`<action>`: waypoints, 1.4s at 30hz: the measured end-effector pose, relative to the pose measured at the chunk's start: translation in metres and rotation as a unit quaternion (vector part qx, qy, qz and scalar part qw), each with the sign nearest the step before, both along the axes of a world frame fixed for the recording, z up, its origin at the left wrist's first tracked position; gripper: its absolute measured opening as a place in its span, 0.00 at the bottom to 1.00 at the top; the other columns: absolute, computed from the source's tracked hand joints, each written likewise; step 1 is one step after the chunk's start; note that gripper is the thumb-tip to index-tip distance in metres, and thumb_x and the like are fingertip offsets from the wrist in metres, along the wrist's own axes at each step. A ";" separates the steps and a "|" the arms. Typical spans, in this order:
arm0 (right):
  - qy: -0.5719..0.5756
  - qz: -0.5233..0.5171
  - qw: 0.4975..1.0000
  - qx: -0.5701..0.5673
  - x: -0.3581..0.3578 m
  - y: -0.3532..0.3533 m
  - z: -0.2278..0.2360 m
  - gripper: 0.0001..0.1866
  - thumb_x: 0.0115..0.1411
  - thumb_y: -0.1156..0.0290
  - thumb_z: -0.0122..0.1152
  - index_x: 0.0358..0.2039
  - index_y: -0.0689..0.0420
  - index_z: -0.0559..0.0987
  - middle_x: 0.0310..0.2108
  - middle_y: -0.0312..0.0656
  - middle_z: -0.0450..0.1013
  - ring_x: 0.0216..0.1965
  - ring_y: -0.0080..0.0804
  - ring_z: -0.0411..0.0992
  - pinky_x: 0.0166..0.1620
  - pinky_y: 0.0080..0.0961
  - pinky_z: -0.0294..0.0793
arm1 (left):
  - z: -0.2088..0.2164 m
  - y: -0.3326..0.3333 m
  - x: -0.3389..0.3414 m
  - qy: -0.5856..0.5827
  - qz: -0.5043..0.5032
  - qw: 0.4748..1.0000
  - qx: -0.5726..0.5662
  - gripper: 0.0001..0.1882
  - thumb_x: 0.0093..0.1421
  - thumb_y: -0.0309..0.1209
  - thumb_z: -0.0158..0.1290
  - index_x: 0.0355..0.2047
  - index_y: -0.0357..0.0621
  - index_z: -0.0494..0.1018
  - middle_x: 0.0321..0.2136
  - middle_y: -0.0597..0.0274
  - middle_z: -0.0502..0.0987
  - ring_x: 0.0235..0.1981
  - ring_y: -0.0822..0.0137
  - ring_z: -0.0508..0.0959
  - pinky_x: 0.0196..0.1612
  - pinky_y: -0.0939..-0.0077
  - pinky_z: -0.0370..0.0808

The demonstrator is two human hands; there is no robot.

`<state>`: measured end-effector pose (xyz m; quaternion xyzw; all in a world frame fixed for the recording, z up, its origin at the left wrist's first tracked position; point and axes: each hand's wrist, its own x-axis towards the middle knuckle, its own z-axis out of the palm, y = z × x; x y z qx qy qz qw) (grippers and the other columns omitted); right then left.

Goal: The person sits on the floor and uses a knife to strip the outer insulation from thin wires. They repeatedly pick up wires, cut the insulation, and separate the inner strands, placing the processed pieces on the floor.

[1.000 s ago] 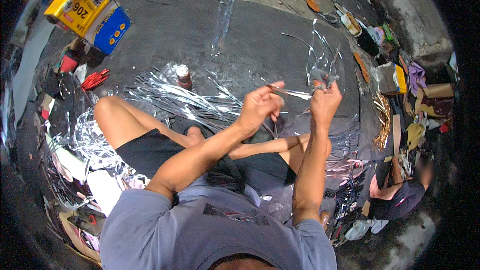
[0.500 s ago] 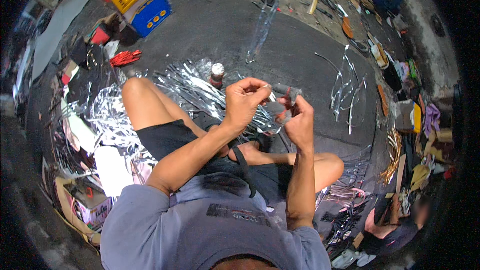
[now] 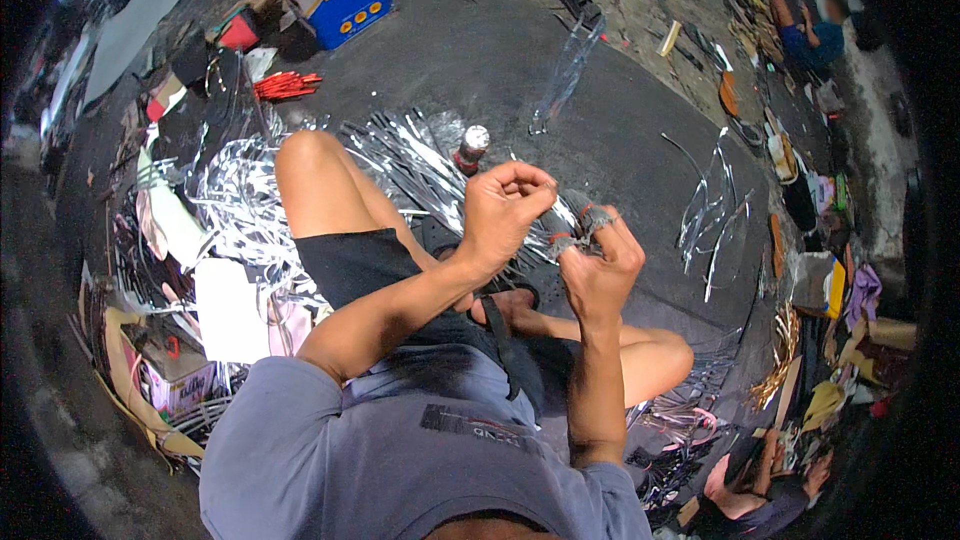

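My left hand (image 3: 500,212) is raised over my lap, thumb and fingers pinched together; anything in the pinch is too small to make out. Beside it, my right hand (image 3: 606,270) has its fingers curled, with frayed grey wrapping (image 3: 595,218) and touches of red around the thumb and a finger. Whether something thin sits in its grip cannot be told. Beneath and beyond both hands, shiny silver strips (image 3: 405,162) lie fanned on the dark mat. A small bottle (image 3: 470,150) with a whitish top and dark reddish body stands at their far end.
A heap of silver strips (image 3: 240,185) lies left of my knee, near a bundle of red strips (image 3: 287,86). A yellow and blue box (image 3: 345,10) stands far left. Loose strips (image 3: 715,210) lie at right. Other people sit far right (image 3: 822,35) and near right (image 3: 765,490).
My hands have drawn apart slightly, and the pale strip visible between them before no longer shows there. My right hand has turned knuckles up and lowered. The whole view has shifted.
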<state>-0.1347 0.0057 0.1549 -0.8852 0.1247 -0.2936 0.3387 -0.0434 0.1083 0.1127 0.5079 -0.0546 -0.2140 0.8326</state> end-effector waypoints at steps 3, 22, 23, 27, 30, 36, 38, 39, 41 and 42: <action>0.025 0.001 1.000 0.014 -0.005 0.000 -0.005 0.09 0.41 0.79 0.65 0.27 0.65 0.77 0.25 0.47 0.72 0.24 0.41 0.72 0.29 0.32 0.70 | -0.009 0.001 -0.005 0.020 -0.015 1.000 -0.003 0.04 0.54 0.21 0.60 0.32 0.35 0.79 0.25 0.70 0.78 0.25 0.85 0.72 0.28 0.90 0.68; -0.065 0.083 0.994 -0.009 0.012 0.028 0.000 0.07 0.42 0.80 0.62 0.25 0.62 0.77 0.20 0.45 0.68 0.19 0.38 0.68 0.23 0.30 0.66 | 0.001 0.051 0.057 0.051 -0.051 0.988 -0.133 0.03 0.59 0.23 0.58 0.34 0.37 0.79 0.27 0.63 0.79 0.26 0.75 0.76 0.30 0.83 0.73; -0.049 0.080 0.996 0.003 0.008 0.030 -0.002 0.06 0.41 0.81 0.61 0.23 0.63 0.76 0.19 0.44 0.66 0.18 0.36 0.66 0.23 0.29 0.64 | 0.001 0.058 0.077 0.030 -0.030 0.991 -0.126 0.04 0.59 0.24 0.59 0.33 0.36 0.78 0.27 0.61 0.79 0.25 0.75 0.75 0.30 0.83 0.73; -0.027 0.081 0.996 0.019 -0.013 0.035 -0.026 0.05 0.42 0.79 0.62 0.22 0.63 0.76 0.16 0.45 0.64 0.17 0.39 0.65 0.23 0.32 0.63 | -0.029 0.076 0.175 0.107 0.005 0.994 -0.009 0.04 0.60 0.26 0.58 0.31 0.37 0.77 0.22 0.65 0.75 0.20 0.77 0.72 0.22 0.86 0.69; 0.038 0.069 0.997 0.016 -0.046 0.032 -0.047 0.05 0.43 0.78 0.63 0.21 0.63 0.75 0.16 0.47 0.64 0.17 0.42 0.66 0.23 0.37 0.63 | -0.079 0.091 0.259 0.184 0.024 0.974 0.133 0.08 0.60 0.27 0.59 0.25 0.42 0.73 0.16 0.68 0.70 0.13 0.77 0.68 0.14 0.86 0.63; 0.131 0.030 0.986 0.095 -0.114 0.034 -0.080 0.07 0.44 0.76 0.64 0.22 0.64 0.75 0.21 0.51 0.71 0.23 0.50 0.73 0.27 0.39 0.71 | -0.202 0.131 0.321 0.242 0.090 0.937 0.238 0.10 0.51 0.20 0.59 0.18 0.39 0.67 0.14 0.56 0.71 0.13 0.62 0.71 0.11 0.67 0.61; 0.184 0.013 0.974 0.129 -0.135 0.033 -0.079 0.06 0.44 0.77 0.64 0.23 0.63 0.76 0.21 0.50 0.72 0.23 0.49 0.73 0.27 0.38 0.71 | -0.233 0.118 0.307 0.267 0.244 0.855 0.372 0.13 0.50 0.31 0.62 0.25 0.32 0.74 0.23 0.50 0.78 0.22 0.55 0.79 0.21 0.63 0.73; 0.208 0.003 0.967 0.147 -0.145 0.031 -0.077 0.05 0.44 0.78 0.64 0.23 0.63 0.77 0.21 0.50 0.72 0.23 0.49 0.73 0.27 0.38 0.71 | -0.240 0.122 0.298 0.198 0.182 0.809 0.522 0.17 0.49 0.35 0.63 0.30 0.30 0.76 0.30 0.47 0.80 0.31 0.55 0.81 0.31 0.63 0.76; 0.225 -0.004 0.961 0.162 -0.158 0.026 -0.073 0.05 0.43 0.79 0.63 0.25 0.63 0.79 0.22 0.49 0.73 0.23 0.48 0.74 0.28 0.37 0.72 | -0.246 0.119 0.289 0.145 0.136 0.743 0.639 0.25 0.48 0.40 0.64 0.37 0.28 0.79 0.42 0.43 0.80 0.45 0.54 0.81 0.46 0.62 0.76; 0.236 -0.007 0.957 0.170 -0.166 0.023 -0.071 0.06 0.43 0.80 0.63 0.25 0.62 0.79 0.22 0.49 0.73 0.23 0.48 0.74 0.28 0.36 0.72 | -0.245 0.117 0.286 0.167 0.173 0.741 0.627 0.26 0.48 0.41 0.65 0.40 0.29 0.79 0.46 0.42 0.79 0.49 0.54 0.79 0.51 0.62 0.74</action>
